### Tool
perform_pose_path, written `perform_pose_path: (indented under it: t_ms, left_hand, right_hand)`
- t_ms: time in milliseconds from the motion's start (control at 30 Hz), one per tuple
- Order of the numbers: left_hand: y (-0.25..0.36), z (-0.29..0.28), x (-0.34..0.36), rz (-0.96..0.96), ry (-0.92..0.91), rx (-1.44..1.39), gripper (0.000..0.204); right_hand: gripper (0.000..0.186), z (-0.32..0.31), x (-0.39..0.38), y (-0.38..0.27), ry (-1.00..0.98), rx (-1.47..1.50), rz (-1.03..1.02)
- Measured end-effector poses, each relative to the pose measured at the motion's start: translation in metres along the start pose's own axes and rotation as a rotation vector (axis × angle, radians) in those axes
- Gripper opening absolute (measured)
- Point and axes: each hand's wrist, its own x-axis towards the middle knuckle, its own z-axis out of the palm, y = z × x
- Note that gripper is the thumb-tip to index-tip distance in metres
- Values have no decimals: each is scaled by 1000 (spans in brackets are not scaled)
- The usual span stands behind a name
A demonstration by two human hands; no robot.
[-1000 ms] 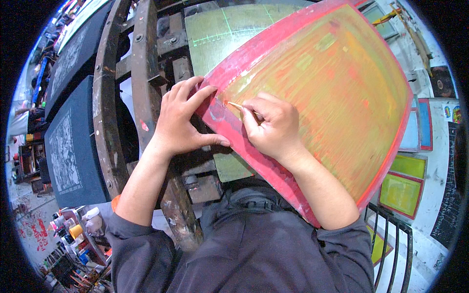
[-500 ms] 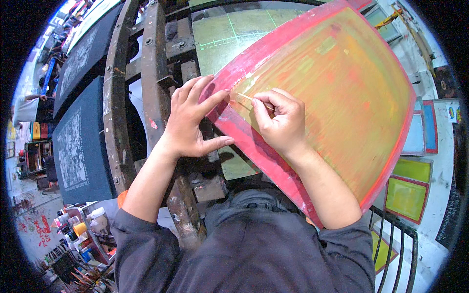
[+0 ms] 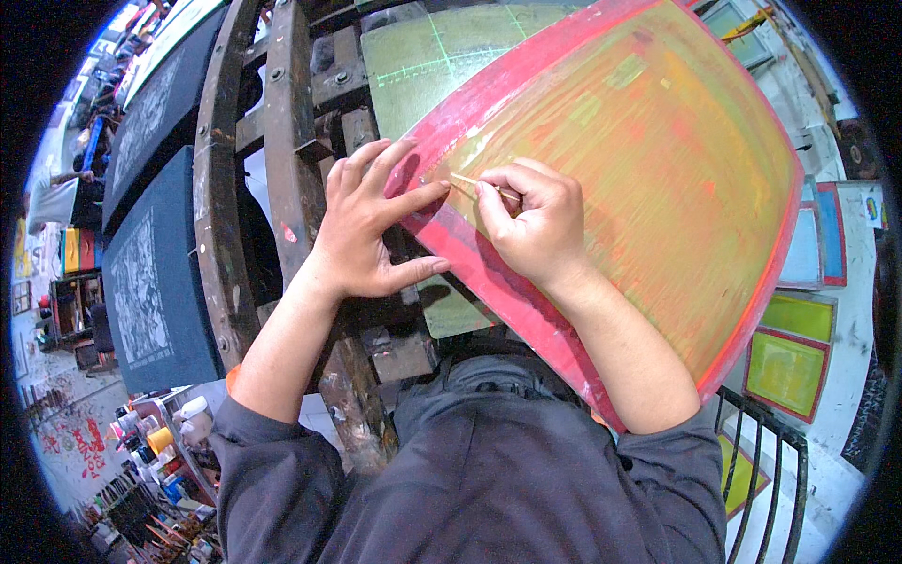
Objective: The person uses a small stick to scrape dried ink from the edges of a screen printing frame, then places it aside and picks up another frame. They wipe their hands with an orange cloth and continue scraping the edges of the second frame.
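Observation:
A silk-screen with a pink-red frame [image 3: 548, 350] and orange-yellow mesh [image 3: 648, 216] lies slanted in front of me. My right hand [image 3: 540, 221] pinches a thin pale wooden stick [image 3: 463, 179] over the mesh near the left corner. Its tip points left, at or just above the mesh; I cannot tell if it touches. Beside that corner, my left hand [image 3: 359, 230] is spread open and holds nothing. Its index fingertip is at the inner edge of the frame, close to the stick's tip, while the thumb sits near the frame's lower-left edge.
Brown metal beams [image 3: 291, 160] run along the left of the screen. A greenish board [image 3: 404, 66] with bright green lines lies partly under it. Dark printed panels [image 3: 155, 291] stand farther left. Several yellow-green framed screens [image 3: 787, 374] and a black metal rack [image 3: 766, 451] are at right.
My right hand and the stick have shifted slightly left. The left index finger has dipped a little toward me, and the whole view has moved slightly.

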Motion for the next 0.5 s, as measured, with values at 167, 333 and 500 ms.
perform_pose_path:
  t_ms: [167, 333, 500]
  left_hand:
    - [-1, -1, 2, 3, 55, -12, 66]
    - [-8, 4, -1, -112, 125, 46, 71]
    - [-8, 6, 0, -144, 103, 2, 77]
  right_hand:
    - [6, 0, 0, -2, 13, 16, 36]
    - [4, -2, 1, -5, -67, -77, 33]
    - [3, -1, 1, -5, -80, -111, -6]
